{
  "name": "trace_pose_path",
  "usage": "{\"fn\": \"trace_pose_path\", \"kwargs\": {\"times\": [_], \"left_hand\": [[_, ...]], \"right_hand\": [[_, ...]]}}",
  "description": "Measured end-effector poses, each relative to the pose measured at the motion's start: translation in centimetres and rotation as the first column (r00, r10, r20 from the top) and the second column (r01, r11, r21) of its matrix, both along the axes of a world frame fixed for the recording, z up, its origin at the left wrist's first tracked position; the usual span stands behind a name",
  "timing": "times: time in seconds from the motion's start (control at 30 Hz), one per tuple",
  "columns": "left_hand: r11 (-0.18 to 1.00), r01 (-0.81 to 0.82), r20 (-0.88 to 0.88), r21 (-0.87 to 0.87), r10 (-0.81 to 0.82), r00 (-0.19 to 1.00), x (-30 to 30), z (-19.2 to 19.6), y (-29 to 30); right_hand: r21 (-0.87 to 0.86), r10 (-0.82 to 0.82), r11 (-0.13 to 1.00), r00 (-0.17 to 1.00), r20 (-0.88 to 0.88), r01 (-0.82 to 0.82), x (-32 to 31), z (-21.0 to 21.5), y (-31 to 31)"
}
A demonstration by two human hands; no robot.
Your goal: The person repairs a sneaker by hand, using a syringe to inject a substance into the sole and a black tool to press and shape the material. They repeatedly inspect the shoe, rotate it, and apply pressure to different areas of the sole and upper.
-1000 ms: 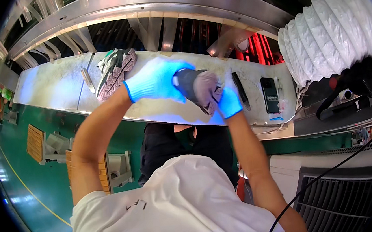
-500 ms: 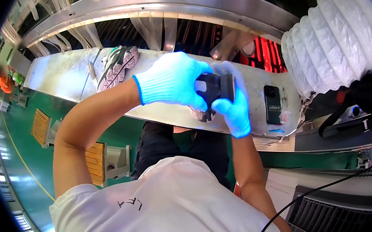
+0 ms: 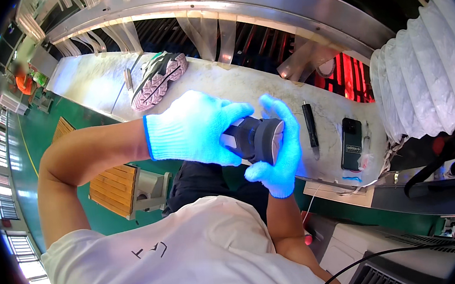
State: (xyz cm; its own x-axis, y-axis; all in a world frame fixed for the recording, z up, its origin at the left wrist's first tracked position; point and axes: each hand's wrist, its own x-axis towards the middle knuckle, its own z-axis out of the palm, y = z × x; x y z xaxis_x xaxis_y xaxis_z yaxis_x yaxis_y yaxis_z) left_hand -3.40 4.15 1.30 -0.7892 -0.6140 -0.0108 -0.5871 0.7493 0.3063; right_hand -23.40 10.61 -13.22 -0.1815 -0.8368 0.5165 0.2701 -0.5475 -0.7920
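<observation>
Between my two gloved hands is a dark grey shoe with a pale panel and a thick sole end. My left hand, in a glowing white-blue knit glove, closes around the shoe from the left. My right hand, gloved the same way, cups the shoe's right end, thumb below and fingers curved over the far side. Most of the shoe is hidden by the gloves. Farther left on the bench lies another shoe, tilted so its pinkish ridged sole shows. A black pen-like tool lies right of my right hand.
A dark phone rests at the right of the bench beside small bits. A white ribbed duct bulges at the right. Beyond the bench runs a roller conveyor with clear strip curtains and a red-lit opening. A wooden-slat stool stands left.
Both hands and the shoe have come closer to my body and slightly left. The pen-like tool on the bench now shows. The view has shifted a little.
</observation>
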Motion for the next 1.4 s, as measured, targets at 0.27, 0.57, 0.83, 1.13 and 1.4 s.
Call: {"fn": "trace_pose_path", "kwargs": {"times": [0.27, 0.57, 0.83, 1.13, 1.4], "left_hand": [[0.99, 0.105, -0.045, -0.09, -0.109, 0.993, 1.5, -1.4, -0.5], [0.984, 0.18, -0.095, -0.003, -0.18, 0.979, 0.3, -0.8, -2.4], [0.981, 0.192, -0.16, -0.004, -0.19, 0.969, -1.0, -1.2, -3.1], [0.985, 0.172, 0.088, -0.01, -0.171, 0.981, -4.5, 1.0, -2.5], [0.981, 0.195, 0.055, -0.008, -0.194, 0.979, -4.4, 1.5, -1.6]], "right_hand": [[-0.012, -0.076, 0.997, 0.981, 0.177, 0.079, 1.1, -2.0, -0.8], [0.102, 0.024, 0.994, 0.991, 0.132, -0.038, 0.0, -1.2, -0.7], [-0.036, -0.055, 0.998, 0.998, 0.024, 0.056, 0.2, -0.2, -1.4], [0.167, -0.11, 0.982, 0.986, 0.123, 0.089, -1.2, 1.8, -0.5], [0.106, -0.154, 0.983, 0.986, 0.07, 0.146, -1.2, 1.4, 0.4]]}}
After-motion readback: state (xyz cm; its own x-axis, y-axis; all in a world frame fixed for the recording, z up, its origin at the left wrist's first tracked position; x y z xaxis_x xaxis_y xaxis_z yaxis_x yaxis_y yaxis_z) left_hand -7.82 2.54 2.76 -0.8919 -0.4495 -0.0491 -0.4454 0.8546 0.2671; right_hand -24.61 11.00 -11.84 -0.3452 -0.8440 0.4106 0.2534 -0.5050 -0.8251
